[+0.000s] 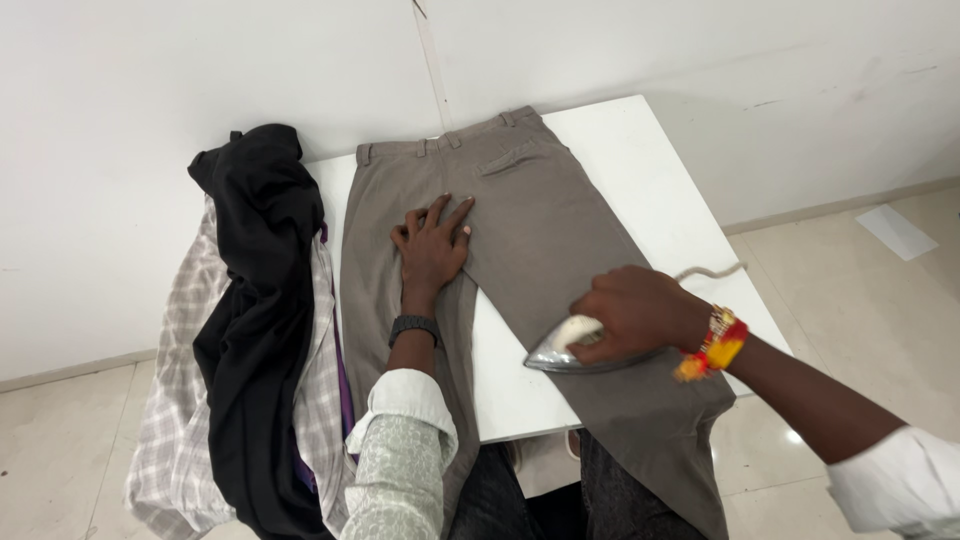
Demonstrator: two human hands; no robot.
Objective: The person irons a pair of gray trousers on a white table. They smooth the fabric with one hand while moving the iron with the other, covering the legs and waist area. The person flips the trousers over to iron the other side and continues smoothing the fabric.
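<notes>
Grey-brown trousers (540, 215) lie flat on a white table (640, 180), waistband toward the wall, legs hanging over the near edge. My left hand (432, 245) presses flat with fingers spread on the seat of the trousers, near the crotch seam. A black watch sits on that wrist. My right hand (640, 312) grips the handle of a clothes iron (562, 350), whose metal soleplate rests on the right trouser leg. A red and yellow thread band is on my right wrist. The iron's cord (712, 270) trails to the right.
A pile of clothes hangs over the table's left end: a black garment (255, 310) on top of a grey checked shirt (180, 400). White wall stands behind the table. Beige tiled floor (860, 300) lies to the right, with a paper sheet (895, 232) on it.
</notes>
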